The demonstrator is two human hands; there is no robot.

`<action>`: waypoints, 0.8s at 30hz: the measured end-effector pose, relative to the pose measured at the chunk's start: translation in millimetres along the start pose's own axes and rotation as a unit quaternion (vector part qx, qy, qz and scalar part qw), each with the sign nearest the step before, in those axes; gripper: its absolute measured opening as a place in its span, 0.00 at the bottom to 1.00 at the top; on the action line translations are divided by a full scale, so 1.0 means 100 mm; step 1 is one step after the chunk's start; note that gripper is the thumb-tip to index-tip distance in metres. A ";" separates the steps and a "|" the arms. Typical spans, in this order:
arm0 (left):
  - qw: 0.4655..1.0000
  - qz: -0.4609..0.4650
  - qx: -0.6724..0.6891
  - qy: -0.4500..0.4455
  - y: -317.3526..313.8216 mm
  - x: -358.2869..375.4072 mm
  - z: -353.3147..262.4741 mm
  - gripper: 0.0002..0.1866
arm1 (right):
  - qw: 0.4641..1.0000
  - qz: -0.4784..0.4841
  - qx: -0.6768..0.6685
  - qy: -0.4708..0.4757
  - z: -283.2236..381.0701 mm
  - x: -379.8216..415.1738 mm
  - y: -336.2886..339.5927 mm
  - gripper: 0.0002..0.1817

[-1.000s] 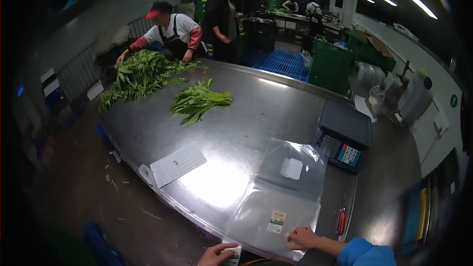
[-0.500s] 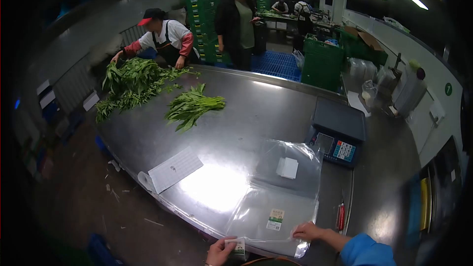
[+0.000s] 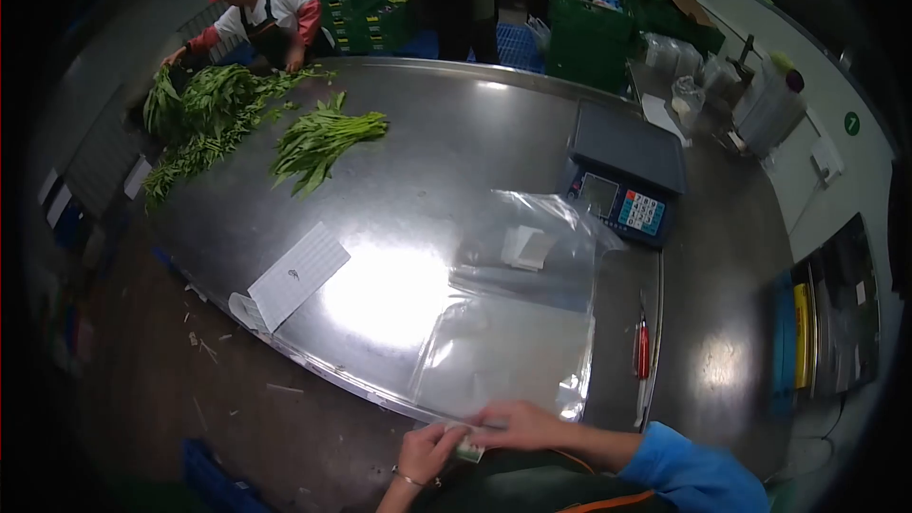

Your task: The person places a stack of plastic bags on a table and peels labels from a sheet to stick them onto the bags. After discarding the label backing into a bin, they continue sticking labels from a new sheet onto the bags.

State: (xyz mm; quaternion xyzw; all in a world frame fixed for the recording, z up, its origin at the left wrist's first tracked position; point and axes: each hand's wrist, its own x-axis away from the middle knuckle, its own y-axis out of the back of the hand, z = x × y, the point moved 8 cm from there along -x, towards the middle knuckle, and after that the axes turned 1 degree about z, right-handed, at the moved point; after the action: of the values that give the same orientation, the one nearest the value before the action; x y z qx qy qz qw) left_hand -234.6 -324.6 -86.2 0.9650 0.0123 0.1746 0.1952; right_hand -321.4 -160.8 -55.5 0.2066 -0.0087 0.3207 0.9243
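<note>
"Filling most of the view, the table [image 3: 418, 180] is largest; what comes next?"

"A co-worker [image 3: 271, 9] at 11 o'clock, hands at the leafy heap [image 3: 204, 109] at 10; then clear bags [image 3: 513, 347] lying flat at 5 o'clock; the scale [image 3: 627, 147] sits between 2 and 3."

"And smaller?"

"A leafy bundle [image 3: 323, 142], stems rightward, apart from the heap at 10 o'clock; a paper sheet [image 3: 299, 275] between 8 and 9; a red-handled tool [image 3: 643, 351] at 4."

"The hands?"

"At 6 o'clock, by the table's near edge; left hand [image 3: 427, 451], right hand [image 3: 518, 425]; white cards [image 3: 527, 249] lie at the upper bag."

"Smallest?"

"The printed label [image 3: 468, 450], between the hands; the left fingers pinch it; the right fingers are bunched against its top, but whether they grip it I can't tell."
</note>
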 end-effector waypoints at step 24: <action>0.975 0.006 0.217 0.055 0.03 0.11 0.16 0.10 | 0.980 0.092 0.019 -0.178 -1.78 0.24 0.69 0.13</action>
State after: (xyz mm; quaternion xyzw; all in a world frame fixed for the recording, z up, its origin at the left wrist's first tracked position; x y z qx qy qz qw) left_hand -218.6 -332.8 -95.3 0.9734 0.0544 0.2217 -0.0211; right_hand -363.7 -28.7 -189.2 0.2767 -0.1858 0.3623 0.8704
